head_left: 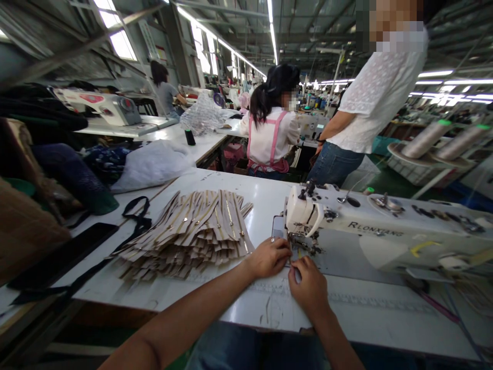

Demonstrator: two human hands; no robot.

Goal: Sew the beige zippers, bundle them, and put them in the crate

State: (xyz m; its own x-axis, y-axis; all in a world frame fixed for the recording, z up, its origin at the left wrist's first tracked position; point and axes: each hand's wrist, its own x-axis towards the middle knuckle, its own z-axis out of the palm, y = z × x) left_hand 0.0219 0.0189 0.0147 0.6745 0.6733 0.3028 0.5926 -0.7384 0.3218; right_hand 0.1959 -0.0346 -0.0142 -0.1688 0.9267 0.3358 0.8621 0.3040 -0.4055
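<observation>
Large garment factory hall. Long tube lights (pixel 271 31) run into the distance under a dark metal roof (pixel 319 20). Bright windows (pixel 115 36) sit high in the wall, far off beyond the left hand (pixel 267 257). Rows of white worktables (pixel 173 136) stretch ahead of it. Straight ahead, a seated worker (pixel 269 133) in a pink apron faces away. A standing person (pixel 370 103) in a white top is beyond the right hand (pixel 310 288), with green floor (pixel 389 182) nearby.

Thread cones (pixel 425 139) (two), white plastic bag (pixel 154 164)
</observation>
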